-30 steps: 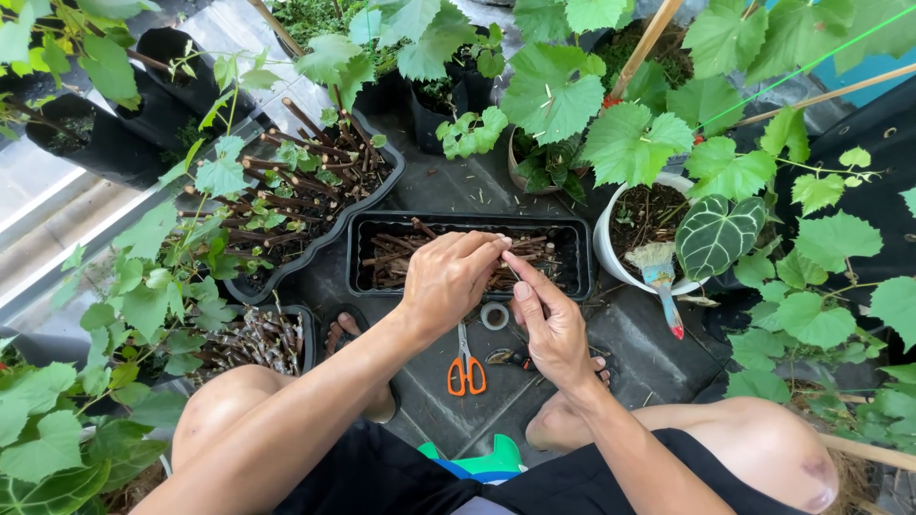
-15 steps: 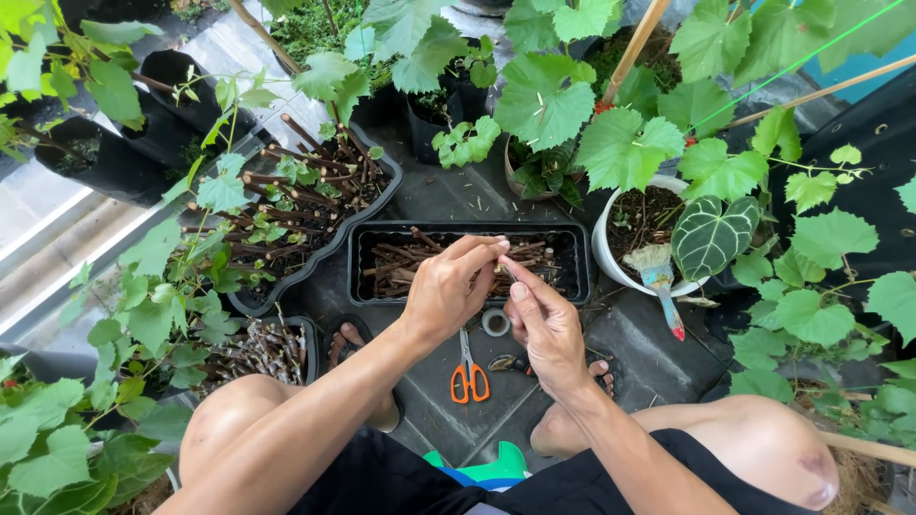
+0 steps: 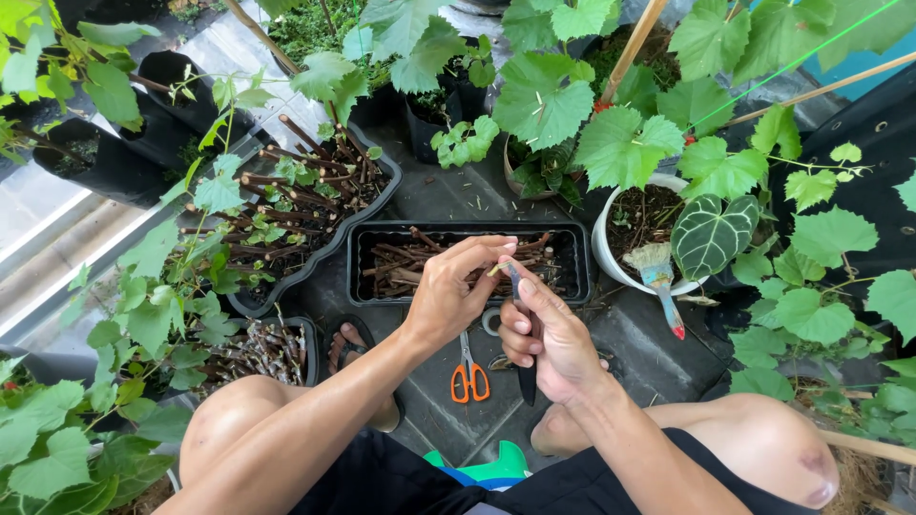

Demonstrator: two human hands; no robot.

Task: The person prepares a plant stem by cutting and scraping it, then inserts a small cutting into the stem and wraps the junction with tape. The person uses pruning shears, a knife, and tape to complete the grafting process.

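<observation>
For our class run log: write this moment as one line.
left hand: pinches green cutting | right hand: holds knife to it | below: black tray, orange scissors

This is a home garden or small plant nursery outdoors, shown by black grow bags (image 3: 105, 162), black trays of woody cuttings (image 3: 468, 259), a white pot of soil (image 3: 620, 262), bamboo stakes (image 3: 637, 43) and broad-leaved vines (image 3: 544, 95) crowding dark ground sheeting (image 3: 658, 353).

Left hand (image 3: 458, 291) and right hand (image 3: 553, 339) on a cutting (image 3: 498, 268) above black tray (image 3: 355, 262).
</observation>
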